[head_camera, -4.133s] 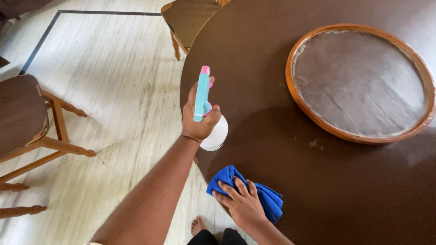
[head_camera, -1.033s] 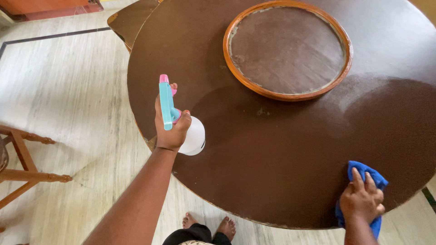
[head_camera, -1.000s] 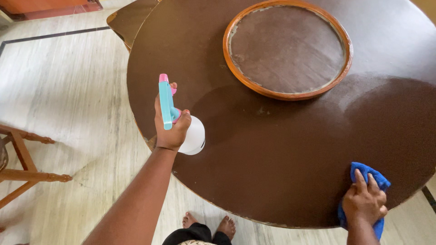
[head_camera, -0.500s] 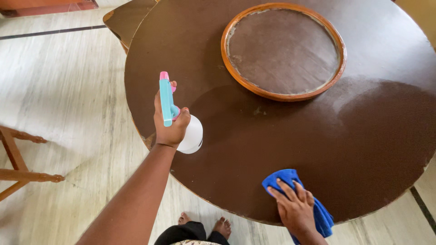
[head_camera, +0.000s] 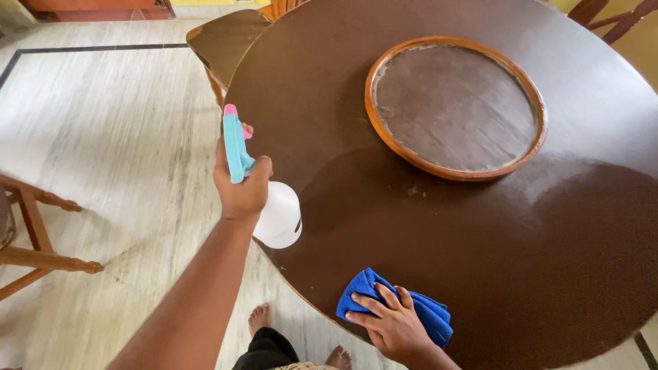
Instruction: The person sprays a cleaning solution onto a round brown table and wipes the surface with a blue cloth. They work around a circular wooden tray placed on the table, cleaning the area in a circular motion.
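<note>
1. Two things are in hand: a spray bottle (head_camera: 273,205) at centre left of the frame and a blue cloth (head_camera: 397,308) at the lower middle.
2. The spray bottle has a rounded, smooth white plastic body, a slim turquoise head and a pink nozzle tip; it is held in the air over the near left rim of the table.
3. The left hand (head_camera: 241,186) is clenched around the bottle's neck, with fingers curled at the pink trigger.
4. The cloth is soft, fuzzy and bunched into folds, lying on the tabletop close to the near edge.
5. The right hand (head_camera: 392,326) presses down flat on the cloth, fingers spread over it, grasping its folds.
6. The round table (head_camera: 439,226) is dark brown with a smooth, faintly glossy top and a worn, lighter rim.
7. A round raised disc (head_camera: 456,106) with an orange-brown wooden ring and a dull, dusty brown centre sits at the upper right of the frame, well apart from both hands.
8. Pale streaked floor tiles (head_camera: 116,137) fill the left side, with turned wooden chair legs (head_camera: 41,240) at the far left.
9. Bare feet (head_camera: 259,318) show at the bottom edge.
</note>
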